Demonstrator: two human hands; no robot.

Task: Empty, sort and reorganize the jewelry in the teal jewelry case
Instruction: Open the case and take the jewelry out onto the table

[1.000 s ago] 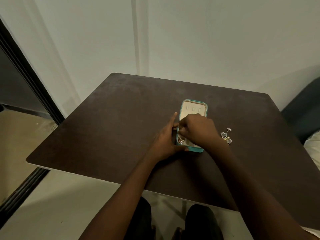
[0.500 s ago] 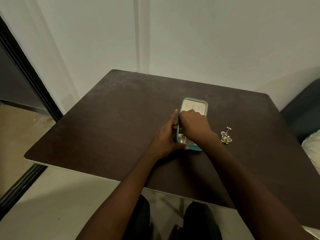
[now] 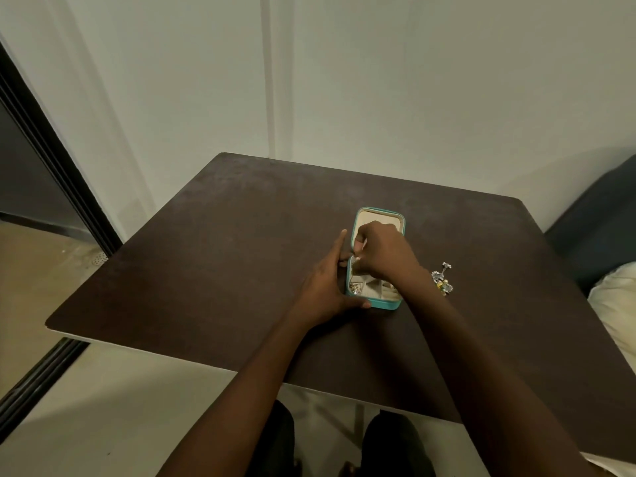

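Note:
The teal jewelry case point(image 3: 387, 305) lies open on the dark brown table point(image 3: 213, 256), its cream lid flat at the far end. My left hand point(image 3: 327, 287) rests against the case's left side, thumb on the near corner, fingers flat along the wall. My right hand point(image 3: 380, 254) hovers over the case's middle, fingertips pinched on a small shiny piece of jewelry point(image 3: 354, 259) at the left edge. Gold and silver pieces point(image 3: 354, 288) sit in the near-left compartment. A small pile of removed jewelry point(image 3: 442, 280) lies on the table to the right of the case.
A white wall stands behind the table. A dark sofa arm point(image 3: 599, 228) and a pale cushion point(image 3: 616, 304) are at the right. A dark door frame point(image 3: 51, 160) runs down the left. My knees show below the table's near edge.
My right hand has lifted slightly and drawn back, exposing more of the near compartments. The left hand stays on the case. The camera view has shifted a little.

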